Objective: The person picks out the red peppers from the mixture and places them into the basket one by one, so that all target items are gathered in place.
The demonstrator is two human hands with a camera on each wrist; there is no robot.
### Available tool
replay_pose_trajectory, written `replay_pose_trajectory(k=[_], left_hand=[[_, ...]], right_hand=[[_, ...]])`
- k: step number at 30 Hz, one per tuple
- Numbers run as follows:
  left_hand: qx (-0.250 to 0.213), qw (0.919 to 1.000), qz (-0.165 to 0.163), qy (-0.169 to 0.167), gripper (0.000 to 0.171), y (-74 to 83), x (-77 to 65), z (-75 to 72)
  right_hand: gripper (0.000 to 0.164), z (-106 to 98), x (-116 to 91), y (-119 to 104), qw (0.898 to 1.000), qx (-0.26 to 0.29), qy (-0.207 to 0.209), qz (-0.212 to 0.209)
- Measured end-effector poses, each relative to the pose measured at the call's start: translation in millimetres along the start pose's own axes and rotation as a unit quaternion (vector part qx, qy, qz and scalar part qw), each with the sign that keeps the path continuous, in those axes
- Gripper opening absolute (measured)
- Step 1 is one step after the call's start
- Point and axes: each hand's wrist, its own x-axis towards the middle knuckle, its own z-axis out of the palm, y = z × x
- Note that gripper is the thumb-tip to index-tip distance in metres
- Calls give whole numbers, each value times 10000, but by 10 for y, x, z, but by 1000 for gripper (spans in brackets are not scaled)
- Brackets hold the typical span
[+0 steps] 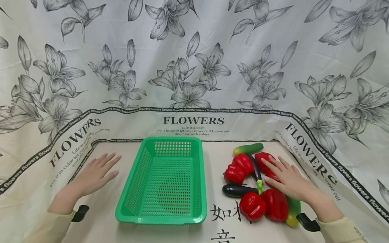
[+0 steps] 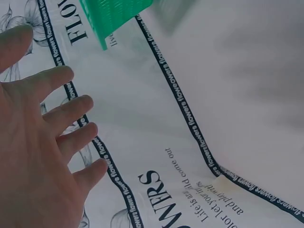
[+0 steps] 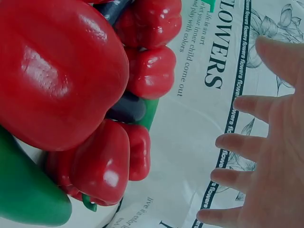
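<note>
Flowered cloth (image 1: 209,30) ahead | my left hand (image 1: 95,174), right hand (image 1: 288,180) spread | basket (image 1: 167,182) between | seemingly pre-grasp; peppers (image 1: 253,206) near right would need gripping

The head view is lit brightly and evenly by diffuse light, while both wrist views are rendered dimmer and greyer. Beyond the left fingers (image 2: 71,110), a soft-edged grey shadow is cast beside the basket (image 2: 114,21); across from the right fingers (image 3: 242,145), the glossy red peppers (image 3: 85,109) are patched with white glare.
</note>
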Motion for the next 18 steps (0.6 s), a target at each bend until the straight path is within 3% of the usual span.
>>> replay_pose_trajectory(k=[7,18], left_hand=[[-133,9997,39,202,59,12,2,-20],[-700,9952,-233,644,52,44,-52,-6]], right_hand=[[68,-15,12,80,9996,-103,226,-94],[59,-20,26,269,9964,591,521,-313]])
